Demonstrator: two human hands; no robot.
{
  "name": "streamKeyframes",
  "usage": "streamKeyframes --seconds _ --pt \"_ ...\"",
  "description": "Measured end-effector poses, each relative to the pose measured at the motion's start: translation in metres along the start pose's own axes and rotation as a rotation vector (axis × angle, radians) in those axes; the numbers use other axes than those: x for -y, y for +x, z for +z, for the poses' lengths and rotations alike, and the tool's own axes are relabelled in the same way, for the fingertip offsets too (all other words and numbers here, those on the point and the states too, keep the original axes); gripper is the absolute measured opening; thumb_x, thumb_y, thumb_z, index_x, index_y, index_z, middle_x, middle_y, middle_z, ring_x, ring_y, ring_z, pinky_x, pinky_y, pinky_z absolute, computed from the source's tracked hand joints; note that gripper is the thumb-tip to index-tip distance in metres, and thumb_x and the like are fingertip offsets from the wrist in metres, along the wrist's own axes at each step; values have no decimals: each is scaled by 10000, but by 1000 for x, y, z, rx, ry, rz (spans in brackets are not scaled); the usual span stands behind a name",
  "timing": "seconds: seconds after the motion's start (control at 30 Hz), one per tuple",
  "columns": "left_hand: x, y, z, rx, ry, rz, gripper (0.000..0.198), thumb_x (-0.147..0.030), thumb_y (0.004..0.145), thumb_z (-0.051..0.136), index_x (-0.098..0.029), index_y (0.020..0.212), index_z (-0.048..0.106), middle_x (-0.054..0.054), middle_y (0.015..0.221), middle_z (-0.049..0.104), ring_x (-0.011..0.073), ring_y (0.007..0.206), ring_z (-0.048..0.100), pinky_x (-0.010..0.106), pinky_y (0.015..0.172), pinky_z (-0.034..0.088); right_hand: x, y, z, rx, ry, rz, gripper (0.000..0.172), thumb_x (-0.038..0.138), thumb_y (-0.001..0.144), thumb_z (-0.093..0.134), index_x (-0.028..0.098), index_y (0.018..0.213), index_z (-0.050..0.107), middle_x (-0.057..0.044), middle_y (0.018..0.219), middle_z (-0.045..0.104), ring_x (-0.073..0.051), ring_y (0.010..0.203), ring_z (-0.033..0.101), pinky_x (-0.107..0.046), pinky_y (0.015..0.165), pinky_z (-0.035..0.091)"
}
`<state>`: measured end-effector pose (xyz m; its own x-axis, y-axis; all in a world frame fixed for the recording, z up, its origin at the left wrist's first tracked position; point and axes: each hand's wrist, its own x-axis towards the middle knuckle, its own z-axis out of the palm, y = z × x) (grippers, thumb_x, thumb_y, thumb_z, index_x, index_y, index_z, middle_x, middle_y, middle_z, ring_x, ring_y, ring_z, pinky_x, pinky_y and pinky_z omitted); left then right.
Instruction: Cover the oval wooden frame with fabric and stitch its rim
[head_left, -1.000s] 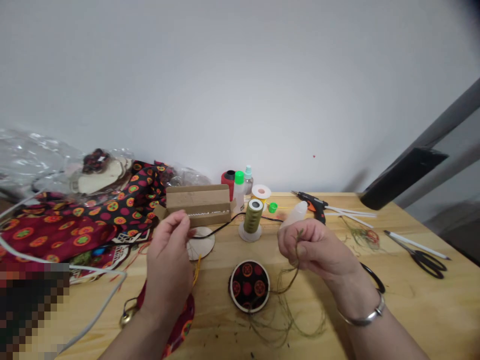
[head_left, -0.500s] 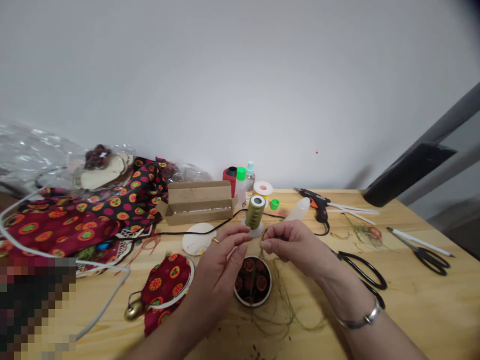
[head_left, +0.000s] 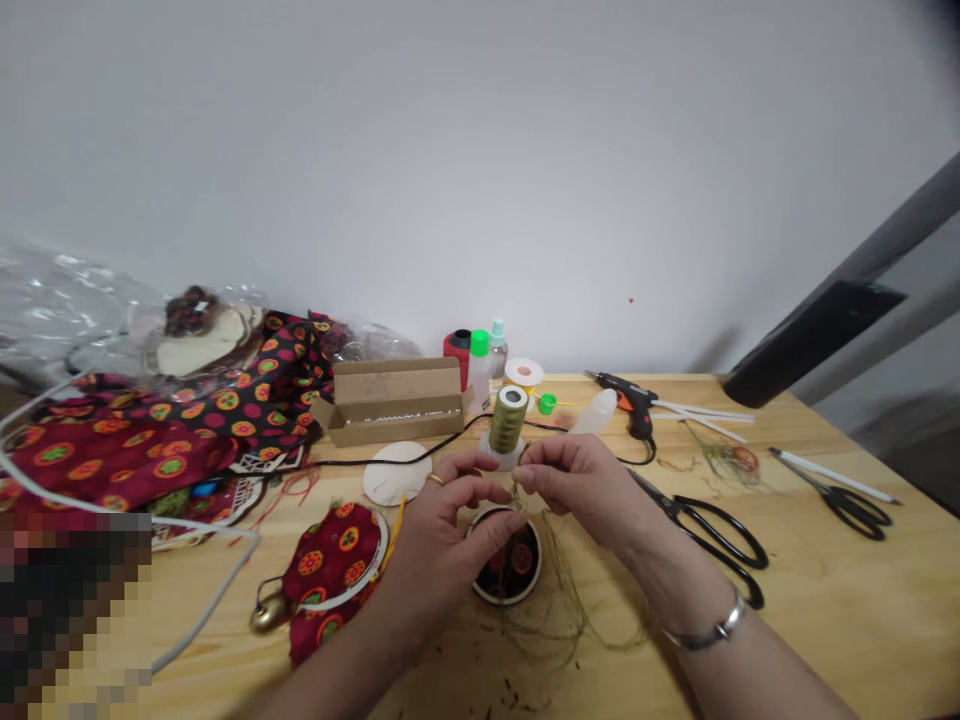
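My right hand [head_left: 581,490] is closed in a pinch on olive thread [head_left: 574,600], just in front of a spool of olive thread [head_left: 508,422]. From there the strands hang in loose loops onto the wooden table. My left hand [head_left: 454,540] faces it, thumb and fingers apart, its tips close to the pinched strands. Below the hands lies a round black fabric-covered disc [head_left: 525,560] with a light rim, partly hidden by my left thumb. Left of that hand is a piece of red patterned fabric [head_left: 337,555] with a white ring edge and a brass bell [head_left: 268,612].
Large black-handled scissors [head_left: 720,530] lie beside my right wrist; smaller scissors [head_left: 855,510] sit further right. Behind are a glue gun [head_left: 634,400], a cardboard box [head_left: 397,425] and small bottles [head_left: 480,370]. Patterned cloth [head_left: 127,440] heaps at left, near a white cable [head_left: 202,620].
My left thumb has moved right and now covers part of the black disc. The right hand keeps its pinch on the thread. The view has shifted slightly.
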<state>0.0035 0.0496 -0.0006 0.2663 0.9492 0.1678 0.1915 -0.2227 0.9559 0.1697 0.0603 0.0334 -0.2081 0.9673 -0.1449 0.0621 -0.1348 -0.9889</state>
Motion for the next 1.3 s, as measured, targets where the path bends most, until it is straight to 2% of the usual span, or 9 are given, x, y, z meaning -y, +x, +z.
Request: streamKeyframes --seconds 0.2,0.37,0.47,0.63,0.8,0.93,1.07,1.17,1.3 --pt "-4 0 -2 69 -128 -98 115 -302 742 644 -211 766 710 42 1000 493 199 963 532 341 894 391 -2 0 3 4 32 12 159 270 638 672 144 582 594 62 474 459 -47 430 309 -218 421 212" --pt "-6 2 -4 119 -305 -173 98 -258 745 643 -190 702 700 29 984 497 172 917 540 278 813 427 -2 1 2 6 22 -1 174 276 652 669 144 578 584 70 450 434 -45 419 304 -218 415 200" --pt "-4 3 -5 103 -367 -190 102 -247 745 648 -184 673 682 17 1003 497 158 924 532 247 792 420 -3 2 2 4 21 -1 196 294 654 674 144 575 575 74 443 423 -44 417 299 -218 416 202" --pt "0 3 -6 65 -448 -221 102 -227 737 658 -164 657 656 25 1025 523 163 936 531 258 801 408 -1 0 3 3 14 12 208 305 640 686 146 566 573 68 459 440 -46 426 308 -217 414 199" --pt "-4 2 -5 69 -551 -309 94 -217 708 682 -147 647 665 32 1003 565 143 839 566 253 749 437 0 0 3 -2 -5 18 191 289 649 673 149 563 576 55 497 477 -49 436 321 -219 421 215" --pt "-8 2 -4 107 -732 -374 73 -181 699 675 -135 643 661 31 883 634 117 697 598 254 701 468 -1 0 3 2 -7 13 188 284 655 669 150 567 571 58 500 468 -49 436 320 -221 431 226" --pt "-13 4 -4 166 -874 -495 36 -147 683 663 -121 673 640 46 691 676 145 674 635 283 715 491 -1 0 4 14 -6 17 237 335 651 691 145 575 569 55 516 465 -54 463 325 -218 445 232" --pt "-14 4 -5 197 -902 -547 54 -132 671 645 -127 648 596 59 621 680 156 617 639 290 651 501 0 -1 4 11 -41 23 266 362 648 701 144 572 569 57 515 454 -55 467 315 -218 449 234" --pt "-12 3 -5 218 -870 -531 29 -148 688 608 -138 704 586 30 540 640 123 476 581 236 514 453 1 -1 4 29 -69 29 249 343 666 687 145 575 568 62 502 438 -60 470 322 -223 466 250"
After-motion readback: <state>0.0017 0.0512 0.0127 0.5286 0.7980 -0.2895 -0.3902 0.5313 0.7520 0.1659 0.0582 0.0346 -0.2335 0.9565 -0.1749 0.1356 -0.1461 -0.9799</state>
